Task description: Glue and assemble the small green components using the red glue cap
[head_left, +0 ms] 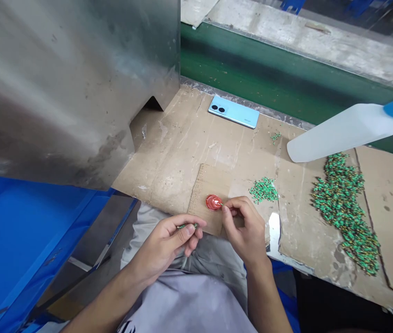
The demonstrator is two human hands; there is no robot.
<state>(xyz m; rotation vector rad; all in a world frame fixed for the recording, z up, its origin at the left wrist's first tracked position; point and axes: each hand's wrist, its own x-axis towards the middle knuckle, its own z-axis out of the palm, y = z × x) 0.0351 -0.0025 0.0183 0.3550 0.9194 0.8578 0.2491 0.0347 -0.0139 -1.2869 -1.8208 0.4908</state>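
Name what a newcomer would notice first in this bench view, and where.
A long heap of small green components lies on the cardboard-covered bench at right. At centre, the right hand reaches a round red disc while the left hand pinches a green part. A pale blue smartphone lies at the bench's far edge.

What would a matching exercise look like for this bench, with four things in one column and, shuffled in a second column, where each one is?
Things:
1. Light blue smartphone
2. Red round dish
3. Long heap of green components
4. Left hand

Places or states:
A. Pinching a small green part
B. Along the far edge of the cardboard sheet
C. On a smaller cardboard piece, at the right hand's fingertips
D. Toward the right of the cardboard sheet

Pairs: 1-B, 2-C, 3-D, 4-A.
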